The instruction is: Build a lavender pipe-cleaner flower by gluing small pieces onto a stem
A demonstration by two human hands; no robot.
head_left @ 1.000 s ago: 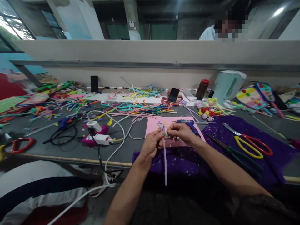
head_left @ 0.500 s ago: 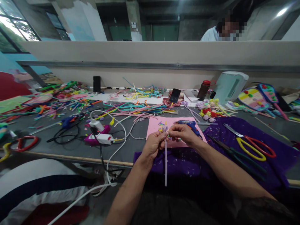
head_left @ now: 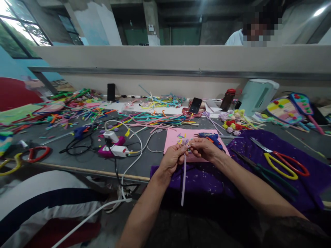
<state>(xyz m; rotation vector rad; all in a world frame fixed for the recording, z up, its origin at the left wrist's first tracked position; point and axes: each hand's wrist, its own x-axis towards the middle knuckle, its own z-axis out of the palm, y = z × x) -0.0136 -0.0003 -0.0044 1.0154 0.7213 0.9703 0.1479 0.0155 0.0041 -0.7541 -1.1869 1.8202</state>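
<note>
A pale lilac pipe cleaner flower [head_left: 184,182] is held in front of my body, its long stem hanging down below my fingers. My left hand [head_left: 173,157] pinches it just under the small lilac head. Close against it, my right hand [head_left: 203,148] has thumb and fingers pressed together at the head's right side; the fingers hide the exact grip. Beneath both hands lies a pink sheet [head_left: 169,137] with short coloured snippets. A blue glue gun [head_left: 207,135] rests on this sheet, just behind my right hand.
Red-and-yellow-handled scissors [head_left: 280,162] and dark green pliers [head_left: 269,175] lie on a purple cloth [head_left: 314,175] at right. A power strip [head_left: 113,151] with cables sits at left. Behind are loose pipe cleaners [head_left: 160,120], a phone [head_left: 195,105], a bottle [head_left: 228,100] and a kettle [head_left: 261,96]. Someone sits beyond the partition.
The view has swung slightly left, so the scene sits a little further right. My right fingertips have shifted slightly at the flower's head; both hands stay together.
</note>
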